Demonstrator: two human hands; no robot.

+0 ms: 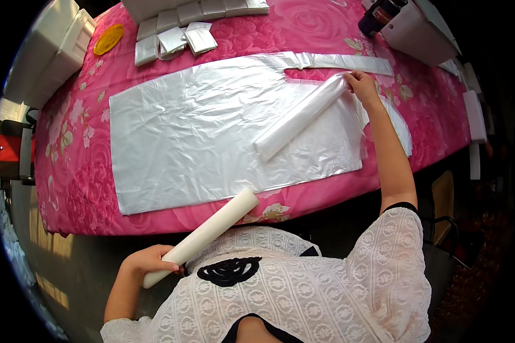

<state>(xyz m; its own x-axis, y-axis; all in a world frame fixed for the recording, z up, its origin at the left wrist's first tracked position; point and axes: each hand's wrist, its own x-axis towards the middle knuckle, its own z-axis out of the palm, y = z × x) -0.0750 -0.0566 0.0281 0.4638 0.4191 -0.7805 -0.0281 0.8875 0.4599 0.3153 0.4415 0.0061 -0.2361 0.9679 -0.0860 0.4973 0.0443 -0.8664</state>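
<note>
In my left hand (149,262) is a smooth cream-white tube (206,233), gripped near its lower end and slanting up to the table's near edge. My right hand (360,86) pinches the far end of a long folded strip of clear plastic (303,117). That strip lies slantwise over a large flat stack of thin, shiny plastic sheets (183,131), which look like bags or aprons. A narrow band of the plastic (346,62) stretches out at the stack's far right. More plastic (397,128) lies under and beside my right forearm.
A pink floral cloth (86,188) covers the table. Small folded plastic packets (174,41) sit at the back, near a yellow oval dish (109,39). White boxes (54,54) stand at the far left. On the right are another white box (418,34) and a dark bottle (377,17).
</note>
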